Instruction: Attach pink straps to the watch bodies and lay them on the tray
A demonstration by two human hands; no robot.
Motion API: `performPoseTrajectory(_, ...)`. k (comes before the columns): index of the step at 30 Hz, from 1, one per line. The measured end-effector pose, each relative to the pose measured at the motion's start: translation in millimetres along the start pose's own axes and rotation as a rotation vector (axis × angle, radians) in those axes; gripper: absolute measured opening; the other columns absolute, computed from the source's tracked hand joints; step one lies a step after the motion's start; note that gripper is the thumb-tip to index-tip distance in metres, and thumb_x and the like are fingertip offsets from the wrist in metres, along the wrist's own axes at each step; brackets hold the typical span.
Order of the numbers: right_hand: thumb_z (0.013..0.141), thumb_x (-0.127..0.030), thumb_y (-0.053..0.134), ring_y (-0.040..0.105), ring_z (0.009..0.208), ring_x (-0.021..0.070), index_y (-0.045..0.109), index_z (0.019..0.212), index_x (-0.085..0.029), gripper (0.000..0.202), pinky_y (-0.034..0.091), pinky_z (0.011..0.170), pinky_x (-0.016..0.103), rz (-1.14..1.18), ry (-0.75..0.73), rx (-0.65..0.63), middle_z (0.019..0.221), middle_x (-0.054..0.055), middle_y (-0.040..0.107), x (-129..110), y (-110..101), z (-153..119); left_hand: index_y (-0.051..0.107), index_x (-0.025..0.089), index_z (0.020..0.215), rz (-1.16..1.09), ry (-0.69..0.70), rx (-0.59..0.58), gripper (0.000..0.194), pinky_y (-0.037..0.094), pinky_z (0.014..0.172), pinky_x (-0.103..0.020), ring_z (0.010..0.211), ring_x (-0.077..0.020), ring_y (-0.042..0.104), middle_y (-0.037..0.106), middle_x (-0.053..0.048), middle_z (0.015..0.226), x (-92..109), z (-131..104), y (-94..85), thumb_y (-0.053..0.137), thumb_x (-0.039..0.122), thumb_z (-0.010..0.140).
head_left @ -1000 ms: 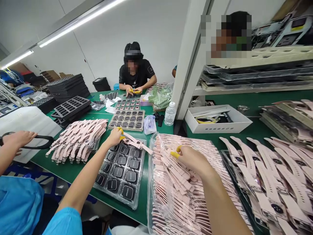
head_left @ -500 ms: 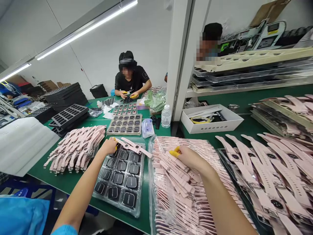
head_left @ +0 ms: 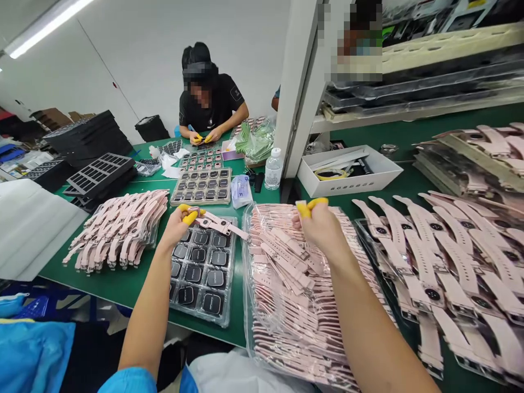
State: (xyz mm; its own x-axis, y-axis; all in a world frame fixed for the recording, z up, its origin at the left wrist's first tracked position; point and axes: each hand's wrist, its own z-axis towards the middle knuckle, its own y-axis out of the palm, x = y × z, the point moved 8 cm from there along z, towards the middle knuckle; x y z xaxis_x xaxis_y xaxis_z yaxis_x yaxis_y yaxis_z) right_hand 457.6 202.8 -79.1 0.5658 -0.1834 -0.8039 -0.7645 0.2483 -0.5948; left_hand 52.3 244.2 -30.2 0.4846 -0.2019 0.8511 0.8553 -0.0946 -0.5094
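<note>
My left hand (head_left: 176, 226), with yellow finger covers, is pinched on a pink watch strap (head_left: 200, 212) above the upper part of a clear tray. Beside its fingertips, pink-strapped watches (head_left: 223, 225) lie across the tray's top edge. That tray (head_left: 229, 311) holds several dark square watch faces in separate pockets. My right hand (head_left: 317, 221), also with yellow finger covers, is closed on a pale pink strap, whose end shows at the fingertips. It is raised over a plastic-wrapped layer of pink watch straps (head_left: 303, 322), with loose straps (head_left: 286, 254) piled on top.
Stacked pink watches (head_left: 118, 234) stand at left, and trays of pink watches (head_left: 446, 256) at right. Farther back are a white box (head_left: 350, 183), a water bottle (head_left: 273, 169), another filled tray (head_left: 200, 188) and black trays (head_left: 100, 174). A co-worker (head_left: 210, 103) sits opposite, handling a small part.
My right hand has lifted off the loose straps with a strap between its fingers. My left hand stays near the tray's top. The view has tilted down.
</note>
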Motion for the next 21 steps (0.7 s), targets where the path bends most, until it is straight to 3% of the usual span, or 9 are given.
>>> performPoseTrajectory(2, 0.096, -0.053, 0.057, 0.052, 0.057, 0.0174, 0.044, 0.087, -0.026, 0.031, 0.039, 0.057, 0.031, 0.298, 0.013, 0.080, 0.067, 0.000, 0.056, -14.7, -8.5, -7.8, 0.054, 0.017, 0.106, -0.328, -0.005, 0.014, 0.038, 0.057, 0.066, -0.027, 0.083, -0.0191, 0.073, 0.074, -0.010, 0.102, 11.3, -7.3, 27.3, 0.071, 0.047, 0.090)
performPoseTrajectory(4, 0.092, -0.058, 0.062, 0.043, 0.049, 0.0140, 0.045, 0.089, -0.027, 0.035, 0.035, 0.049, 0.028, 0.664, 0.005, -0.011, 0.065, -0.005, 0.050, -36.6, 4.2, -20.7, 0.051, 0.018, 0.102, -0.461, -0.041, -0.015, 0.041, 0.051, 0.055, -0.021, 0.075, -0.0155, 0.070, 0.072, -0.008, 0.097, 14.9, -13.9, 58.0, 0.075, 0.048, 0.087)
performPoseTrajectory(6, 0.090, -0.061, 0.064, 0.037, 0.046, 0.0122, 0.050, 0.091, -0.027, 0.037, 0.031, 0.044, 0.026, 0.963, 0.031, -0.301, 0.062, -0.006, 0.045, -64.5, 39.1, -41.3, 0.050, 0.019, 0.101, -0.520, -0.065, -0.050, 0.041, 0.047, 0.051, -0.019, 0.071, -0.0131, 0.066, 0.070, -0.006, 0.094, 13.1, -19.0, 83.4, 0.075, 0.048, 0.086)
performPoseTrajectory(8, 0.089, -0.064, 0.061, 0.033, 0.045, 0.0111, 0.056, 0.090, -0.025, 0.040, 0.029, 0.042, 0.026, 1.120, 0.103, -0.589, 0.059, -0.006, 0.043, -87.5, 78.0, -68.1, 0.051, 0.019, 0.104, -0.534, -0.043, -0.078, 0.040, 0.050, 0.053, -0.020, 0.072, -0.0122, 0.064, 0.069, -0.006, 0.097, 10.6, -22.7, 98.8, 0.075, 0.046, 0.087)
performPoseTrajectory(10, 0.088, -0.065, 0.061, 0.030, 0.045, 0.0098, 0.057, 0.087, -0.023, 0.042, 0.029, 0.042, 0.024, 1.166, 0.186, -0.772, 0.057, -0.006, 0.042, -99.6, 110.9, -91.6, 0.054, 0.019, 0.112, -0.500, 0.017, -0.113, 0.036, 0.055, 0.064, -0.024, 0.080, -0.0133, 0.066, 0.070, -0.007, 0.104, 10.7, -26.1, 106.0, 0.071, 0.041, 0.091)
performPoseTrajectory(13, 0.082, -0.062, 0.068, 0.034, 0.045, 0.0084, 0.057, 0.085, -0.021, 0.043, 0.027, 0.041, 0.021, 1.154, 0.287, -0.850, 0.057, -0.007, 0.045, -100.5, 141.8, -110.2, 0.057, 0.019, 0.126, -0.406, 0.117, -0.200, 0.034, 0.057, 0.091, -0.033, 0.101, -0.0181, 0.070, 0.071, -0.010, 0.115, 14.9, -31.9, 110.8, 0.064, 0.030, 0.095)
performPoseTrajectory(17, 0.076, -0.057, 0.079, 0.047, 0.049, 0.0096, 0.055, 0.089, -0.021, 0.044, 0.032, 0.042, 0.021, 1.099, 0.232, -0.780, 0.065, -0.005, 0.057, -95.8, 147.2, -111.3, 0.060, 0.020, 0.135, -0.248, 0.265, -0.225, 0.037, 0.051, 0.108, -0.041, 0.120, -0.0230, 0.067, 0.070, -0.012, 0.129, 23.5, -37.8, 108.5, 0.054, 0.021, 0.098)
performPoseTrajectory(21, 0.081, -0.059, 0.076, 0.041, 0.041, 0.0084, 0.053, 0.091, -0.022, 0.044, 0.030, 0.041, 0.022, 1.049, 0.140, -0.787, 0.058, -0.005, 0.059, -95.8, 145.9, -111.9, 0.061, 0.021, 0.137, -0.111, 0.394, -0.230, 0.042, 0.051, 0.108, -0.042, 0.121, -0.0239, 0.065, 0.068, -0.012, 0.132, 31.6, -41.9, 107.9, 0.050, 0.014, 0.096)
